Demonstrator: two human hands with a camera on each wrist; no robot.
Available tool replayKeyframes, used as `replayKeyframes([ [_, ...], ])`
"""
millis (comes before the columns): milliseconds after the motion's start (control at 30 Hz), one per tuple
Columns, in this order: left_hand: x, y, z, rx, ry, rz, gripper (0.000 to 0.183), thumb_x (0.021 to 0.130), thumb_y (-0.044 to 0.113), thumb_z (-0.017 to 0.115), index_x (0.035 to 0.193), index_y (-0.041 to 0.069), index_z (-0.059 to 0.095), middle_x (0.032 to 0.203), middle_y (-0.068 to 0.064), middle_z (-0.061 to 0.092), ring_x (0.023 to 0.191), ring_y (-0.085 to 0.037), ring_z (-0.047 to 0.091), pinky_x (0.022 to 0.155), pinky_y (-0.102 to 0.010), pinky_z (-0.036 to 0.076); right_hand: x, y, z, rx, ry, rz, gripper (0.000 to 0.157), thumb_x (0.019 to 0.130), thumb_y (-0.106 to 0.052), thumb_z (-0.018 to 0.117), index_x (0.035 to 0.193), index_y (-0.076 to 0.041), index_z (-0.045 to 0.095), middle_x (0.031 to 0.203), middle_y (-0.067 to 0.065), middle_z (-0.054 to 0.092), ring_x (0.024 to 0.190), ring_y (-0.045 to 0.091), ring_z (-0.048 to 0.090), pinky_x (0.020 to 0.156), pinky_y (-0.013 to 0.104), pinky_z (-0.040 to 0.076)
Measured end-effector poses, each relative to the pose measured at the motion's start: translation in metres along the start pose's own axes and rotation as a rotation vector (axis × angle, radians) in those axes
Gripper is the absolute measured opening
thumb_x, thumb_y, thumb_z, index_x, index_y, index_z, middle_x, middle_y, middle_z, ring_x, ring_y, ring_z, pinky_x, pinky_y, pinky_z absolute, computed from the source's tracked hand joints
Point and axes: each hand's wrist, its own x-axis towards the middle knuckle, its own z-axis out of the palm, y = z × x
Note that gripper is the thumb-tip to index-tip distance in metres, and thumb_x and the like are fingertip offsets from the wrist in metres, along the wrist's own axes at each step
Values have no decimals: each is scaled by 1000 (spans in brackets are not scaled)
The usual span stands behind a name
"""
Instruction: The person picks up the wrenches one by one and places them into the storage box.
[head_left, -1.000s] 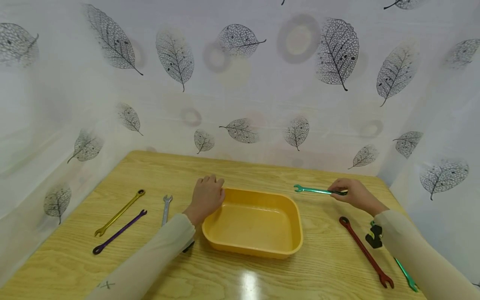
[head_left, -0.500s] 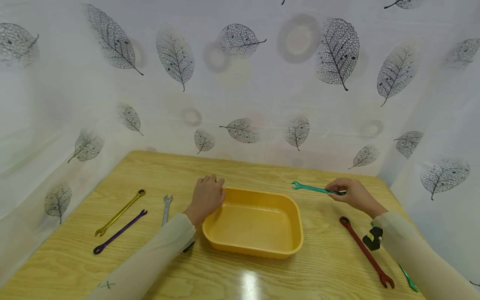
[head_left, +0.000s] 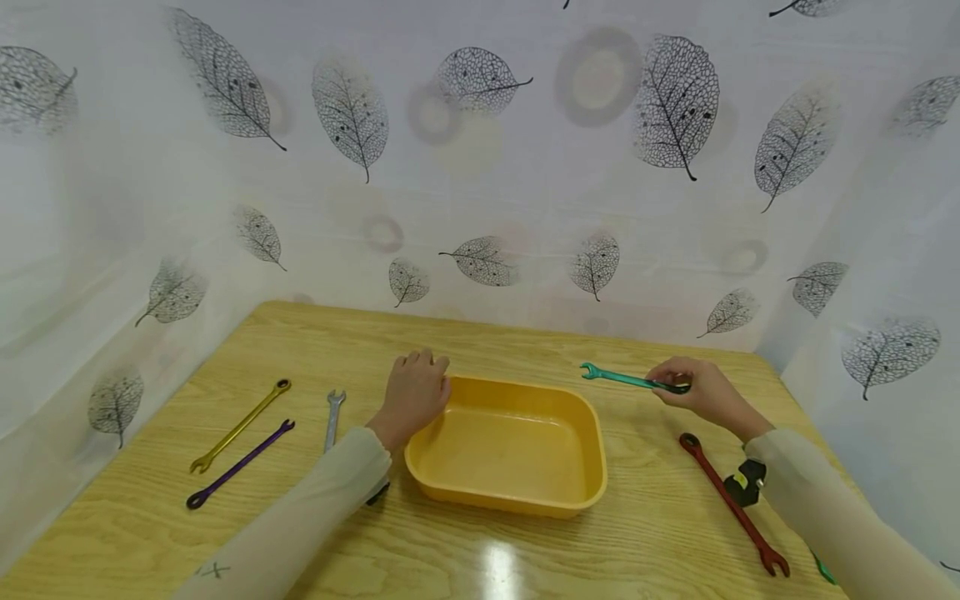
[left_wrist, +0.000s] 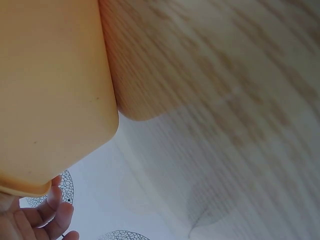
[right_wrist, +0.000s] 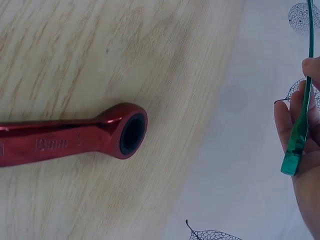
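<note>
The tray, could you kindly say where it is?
In the head view, the tray sits below centre, right of the silver wrench, its far left corner held by the left hand.

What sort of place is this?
Looks like a screened-off tabletop workspace, perhaps a recording setup: a white sheet printed with dark leaves hangs behind and beside a light wood-grain table, which bears a yellow rectangular tray. The right hand holds a shiny green metal wrench.

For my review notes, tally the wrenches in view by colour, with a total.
Gold combination wrench: 1
Purple combination wrench: 1
Silver wrench: 1
Red combination wrench: 1
Green: 2 (held wrench in the right hand; tool mostly hidden by the right sleeve, apparently a wrench)
Total: 6
</note>
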Motion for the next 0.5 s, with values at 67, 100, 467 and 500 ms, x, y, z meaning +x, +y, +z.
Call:
replayKeyframes([
  [67, 0, 0, 0, 1, 2, 2, 13, 85, 19, 61, 91, 7, 65, 82, -10, 61, 75, -26, 57, 71, -41, 47, 0, -2, 0, -4, 7, -13, 15, 81, -3, 69, 95, -8, 69, 86, 3, 66, 71, -4, 53, 64, 22, 52],
  [100, 0, 0, 0, 2, 2, 3, 13, 85, 19, 61, 91, 8, 65, 82, -10, 61, 75, -26, 57, 71, -41, 47, 0, -3, 1, -5, 11, -22, 15, 81, -3, 69, 95, -9, 69, 86, 3, 66, 71, -5, 54, 64, 22, 52],
  [467, 1, 1, -1, 8, 1, -3, 13, 85, 19, 61, 91, 8, 65, 83, -10, 63, 76, -26, 58, 70, -41, 47, 6, -25, 3, -16, 21, -70, 17, 80, -3, 70, 95, -10, 69, 86, 2, 66, 72, -1, 54, 65, 23, 53],
  [500, 1, 1, 0, 7, 5, -3, 13, 85, 19, 62, 91, 8, 65, 83, -10, 62, 75, -26, 58, 70, -41, 47, 7, -27, 3, -17, 20, -72, 17, 80, -3, 70, 95, -10, 69, 87, 2, 66, 72, 0, 54, 65, 23, 53],
])
